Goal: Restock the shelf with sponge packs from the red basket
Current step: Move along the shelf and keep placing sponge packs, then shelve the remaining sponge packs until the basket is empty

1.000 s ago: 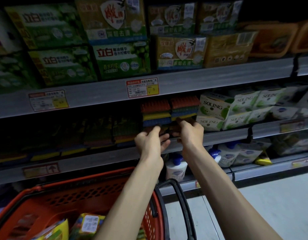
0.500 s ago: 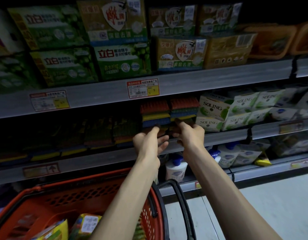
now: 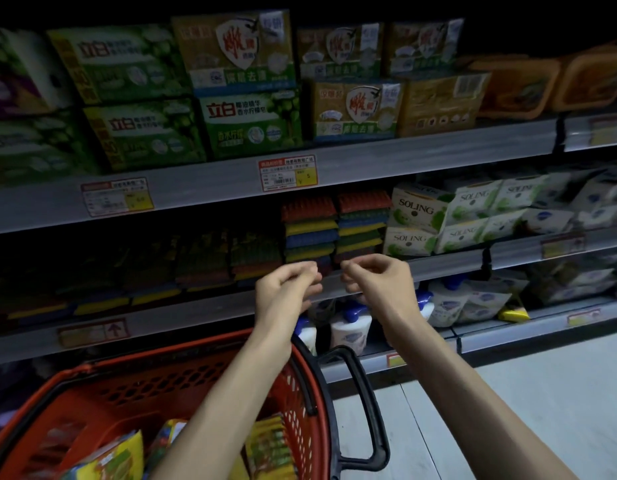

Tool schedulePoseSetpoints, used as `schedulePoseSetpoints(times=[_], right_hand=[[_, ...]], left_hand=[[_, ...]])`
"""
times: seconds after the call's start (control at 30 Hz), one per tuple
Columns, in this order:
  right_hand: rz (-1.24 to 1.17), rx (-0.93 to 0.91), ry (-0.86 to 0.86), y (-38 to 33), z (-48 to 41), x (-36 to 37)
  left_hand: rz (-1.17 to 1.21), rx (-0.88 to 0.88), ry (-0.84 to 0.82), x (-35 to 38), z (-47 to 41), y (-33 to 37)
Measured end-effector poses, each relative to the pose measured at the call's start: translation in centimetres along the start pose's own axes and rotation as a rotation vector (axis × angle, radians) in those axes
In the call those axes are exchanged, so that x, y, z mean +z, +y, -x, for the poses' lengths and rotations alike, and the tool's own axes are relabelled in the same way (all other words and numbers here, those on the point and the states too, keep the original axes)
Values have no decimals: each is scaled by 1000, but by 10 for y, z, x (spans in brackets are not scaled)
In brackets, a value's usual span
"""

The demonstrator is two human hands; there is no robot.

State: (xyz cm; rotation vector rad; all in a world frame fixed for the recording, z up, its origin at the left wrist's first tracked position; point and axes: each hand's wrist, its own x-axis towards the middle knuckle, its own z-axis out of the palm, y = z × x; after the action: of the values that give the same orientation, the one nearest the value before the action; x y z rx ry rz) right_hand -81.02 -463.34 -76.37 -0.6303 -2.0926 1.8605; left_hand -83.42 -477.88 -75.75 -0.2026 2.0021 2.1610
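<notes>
Sponge packs (image 3: 308, 230), head view: two neat stacks sit side by side at the front of the middle shelf (image 3: 438, 263). Each shows ribbed layers, red on top, then yellow, blue and green. The right stack (image 3: 362, 220) touches the left one and stands just beside the white-green SOLING boxes (image 3: 417, 216). Dimmer packs in the same colours (image 3: 203, 261) run leftward along the same shelf, lying lower and in shadow; detail is hard to read there.

More packs are in the red basket (image 3: 196, 358) at bottom left. They are clear-wrapped with yellow-green print, one near the left arm (image 3: 102, 459) and one against the basket's right wall (image 3: 269, 445). The black handle (image 3: 365, 410) hangs off the basket's right side over the pale floor (image 3: 507, 410).

Left hand (image 3: 288, 292) is in front of the shelf lip just below the stacks, fingers curled in, nothing visible in its grip. Right hand (image 3: 376, 278) is near it at the same height, also clenched loosely and empty. Neither hand touches a pack.

The upper shelf holds green and tan soap multipacks (image 3: 251, 126), with a red-yellow price tag (image 3: 288, 173) on its rail. On the lower shelf, white bottles with blue caps (image 3: 350, 327) stand behind the wrists.
</notes>
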Motion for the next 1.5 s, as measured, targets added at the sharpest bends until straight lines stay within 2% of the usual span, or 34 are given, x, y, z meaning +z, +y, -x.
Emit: schedulePoseSetpoints(times=[0.17, 0.47, 0.63, 0.8, 1.2, 1.33, 1.5], right_hand=[[303, -187, -104, -4, 40, 1], [752, -489, -311, -20, 117, 25], [934, -559, -417, -18, 144, 51], [1133, -631, -587, -4, 169, 84], [1483, -594, -1017, 89, 186, 182], [1525, -574, -1116, 110, 186, 215], [1472, -395, -1238, 153, 187, 270]], left_hand=[[-274, 230, -92, -35, 23, -3], [-829, 406, -119, -126, 72, -2], [-1052, 410, -122, -197, 98, -3], [-1174, 365, -126, -279, 114, -17], [-1661, 482, -79, -427, 110, -95], [-1670, 467, -92, -451, 103, -118], [-1565, 462, -67, -455, 104, -128]])
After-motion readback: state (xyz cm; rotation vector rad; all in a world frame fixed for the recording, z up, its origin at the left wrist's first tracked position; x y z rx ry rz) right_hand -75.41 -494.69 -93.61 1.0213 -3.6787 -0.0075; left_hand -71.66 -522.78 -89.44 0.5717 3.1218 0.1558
